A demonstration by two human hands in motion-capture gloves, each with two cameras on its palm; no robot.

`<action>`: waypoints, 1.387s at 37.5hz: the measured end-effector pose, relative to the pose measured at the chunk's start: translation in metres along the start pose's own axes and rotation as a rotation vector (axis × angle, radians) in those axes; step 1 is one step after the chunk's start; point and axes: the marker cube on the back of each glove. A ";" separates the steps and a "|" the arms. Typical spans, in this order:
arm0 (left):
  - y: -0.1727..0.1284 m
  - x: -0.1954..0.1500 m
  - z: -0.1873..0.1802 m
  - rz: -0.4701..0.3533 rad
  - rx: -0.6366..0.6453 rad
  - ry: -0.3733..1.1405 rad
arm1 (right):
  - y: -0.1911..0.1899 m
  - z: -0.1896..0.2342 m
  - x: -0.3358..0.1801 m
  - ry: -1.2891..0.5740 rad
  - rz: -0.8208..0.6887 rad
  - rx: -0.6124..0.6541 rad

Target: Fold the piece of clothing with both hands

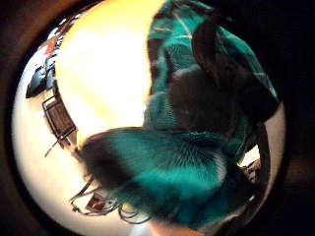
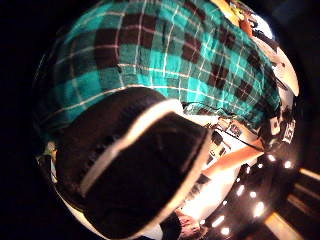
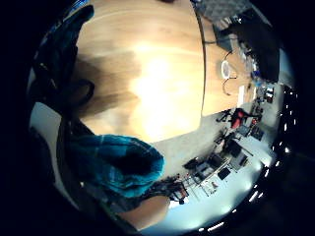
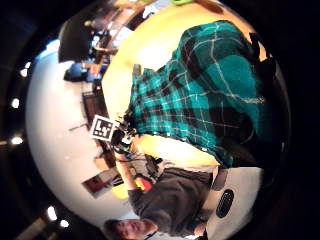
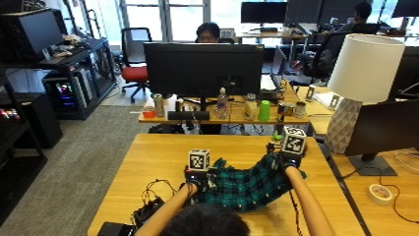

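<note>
Green-and-black plaid garment [image 5: 245, 187], lifted and slung between left hand [image 5: 195, 180] and right hand [image 5: 286, 161], each pinching an edge above the near part of the wooden tabletop [image 5: 170, 152]; no neat fold visible, folding largely outstanding.

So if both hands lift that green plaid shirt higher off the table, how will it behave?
Probably floppy: the plaid shirt already sags between the left hand and the right hand. It looks thin and bunches into soft folds near the palm, so likely light. The edges would probably droop onto the wooden table unless spread.
</note>
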 end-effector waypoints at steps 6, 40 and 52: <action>-0.024 -0.022 -0.044 0.044 0.169 -0.006 | 0.012 -0.030 -0.091 0.096 -0.069 0.033; 0.094 -0.156 -0.100 -0.234 0.105 0.117 | 0.057 0.071 -0.322 0.007 -0.315 -0.222; 0.063 -0.141 -0.099 -0.112 0.205 0.099 | -0.001 0.016 -0.175 0.052 -0.068 -0.121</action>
